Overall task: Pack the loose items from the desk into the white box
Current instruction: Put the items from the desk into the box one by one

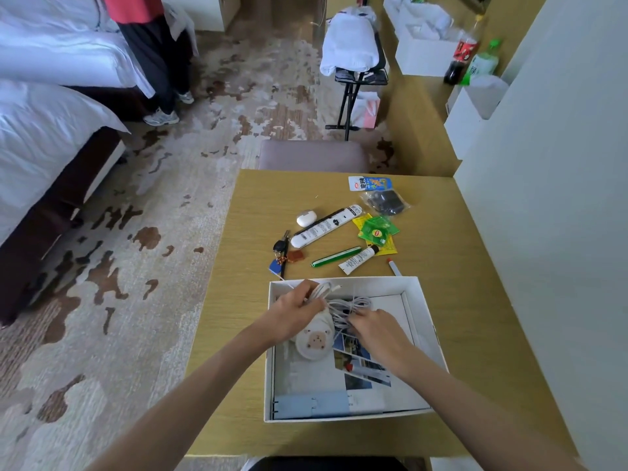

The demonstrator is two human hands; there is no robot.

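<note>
The white box (426, 314) sits open at the desk's near edge, lined with papers and photos. Inside its far half, my left hand (295, 312) grips a coiled white cable (343, 305) tied to a round white device (314, 341) with a bear face. My right hand (375, 326) presses on the same cable bundle from the right. Loose on the desk beyond the box lie a green pen (336, 256), a white tube (358, 259), green tea sachets (377, 231), a long white pack (326, 226), keys (281, 253) and a white earbud case (306, 218).
A black item in a clear bag (385, 201) and a blue-white sachet (368, 183) lie at the desk's far right. A red-capped marker (393, 266) rests by the box. A chair (311, 154) stands behind the desk. A person stands by the beds, far left.
</note>
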